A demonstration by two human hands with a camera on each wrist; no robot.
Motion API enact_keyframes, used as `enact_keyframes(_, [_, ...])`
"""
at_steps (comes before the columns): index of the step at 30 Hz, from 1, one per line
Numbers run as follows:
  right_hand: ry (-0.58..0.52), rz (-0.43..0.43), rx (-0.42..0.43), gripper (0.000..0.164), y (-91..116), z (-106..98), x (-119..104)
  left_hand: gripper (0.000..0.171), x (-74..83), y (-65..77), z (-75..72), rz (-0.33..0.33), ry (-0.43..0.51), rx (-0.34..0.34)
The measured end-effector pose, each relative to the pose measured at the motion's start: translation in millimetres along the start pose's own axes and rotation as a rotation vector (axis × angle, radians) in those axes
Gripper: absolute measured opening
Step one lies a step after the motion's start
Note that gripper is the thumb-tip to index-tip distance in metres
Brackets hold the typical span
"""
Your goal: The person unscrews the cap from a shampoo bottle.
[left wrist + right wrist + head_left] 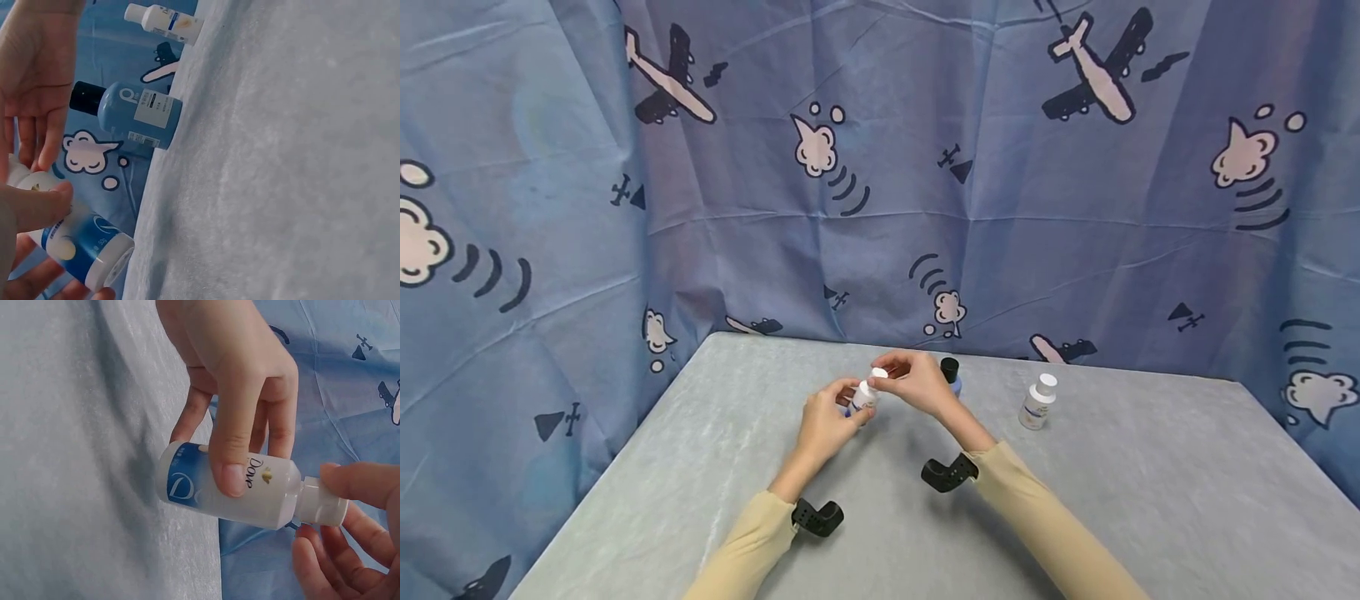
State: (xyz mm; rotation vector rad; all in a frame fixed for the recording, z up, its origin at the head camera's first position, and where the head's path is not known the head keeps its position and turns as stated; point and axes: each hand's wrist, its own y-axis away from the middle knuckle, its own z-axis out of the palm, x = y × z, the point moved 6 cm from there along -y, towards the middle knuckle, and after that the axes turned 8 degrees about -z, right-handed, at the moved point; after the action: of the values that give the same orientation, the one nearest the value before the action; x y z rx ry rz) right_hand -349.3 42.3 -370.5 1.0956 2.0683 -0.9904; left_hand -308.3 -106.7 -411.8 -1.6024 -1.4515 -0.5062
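Observation:
A small white Dove bottle [265, 503] with a blue band around its lower part is held up over the table, tilted. My left hand [829, 421] grips its body, thumb across the front label and fingers behind. At the top end, my right hand [917, 379] pinches the white cap [329, 509] between thumb and fingers. The cap sits in line with the bottle's neck in the right wrist view. Just behind the right hand stands a blue bottle [140, 115] with a black cap, mostly hidden in the head view.
Farther right, another small white bottle [1036, 406] with a white cap stands upright on the grey cloth-covered table [1120, 475]. A blue curtain [880, 250] printed with airplanes and clouds hangs along the table's back edge. Both wrists wear black camera mounts.

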Motion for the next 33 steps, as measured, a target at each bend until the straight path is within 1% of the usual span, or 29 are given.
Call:
enact_keyframes(7, [-0.055,-0.010,-0.015,0.029,5.8,0.8,2.5,0.041,3.6,4.9,3.1,0.017,-0.031,-0.041])
enact_keyframes(12, [-0.092,-0.023,-0.022,0.029,7.6,-0.6,3.0,0.042,4.8,2.9,7.3,0.013,-0.053,-0.087])
enact_keyframes(14, [-0.117,-0.044,-0.030,0.029,7.8,-0.8,2.6,0.042,4.9,1.9,8.4,0.007,-0.051,-0.098])
enact_keyframes(16, [-0.145,-0.075,-0.040,0.030,7.5,-0.9,1.9,0.042,4.9,0.8,8.9,0.002,-0.038,-0.096])
enact_keyframes(19, [-0.180,-0.126,-0.048,0.034,7.1,-0.8,1.1,0.041,4.2,-1.7,8.7,0.003,-0.016,-0.070])
enact_keyframes(21, [-0.196,-0.128,-0.039,0.037,6.8,-0.9,1.3,0.041,3.0,-3.9,8.2,-0.001,0.004,-0.049])
enact_keyframes(24, [-0.178,-0.090,-0.007,0.040,6.5,-1.4,2.6,0.041,1.2,-7.0,7.9,-0.025,0.036,-0.031])
enact_keyframes(29, [-0.111,0.022,0.048,0.046,5.8,-1.6,7.3,0.042,-2.1,-10.0,8.8,-0.089,0.083,-0.028])
enact_keyframes(31, [-0.095,0.056,0.066,0.049,5.8,-1.7,7.9,0.042,-2.6,-10.3,9.2,-0.097,0.081,-0.020])
enact_keyframes(33, [-0.092,0.076,0.081,0.047,5.7,-1.3,7.7,0.042,-2.8,-10.2,9.8,-0.097,0.075,-0.007])
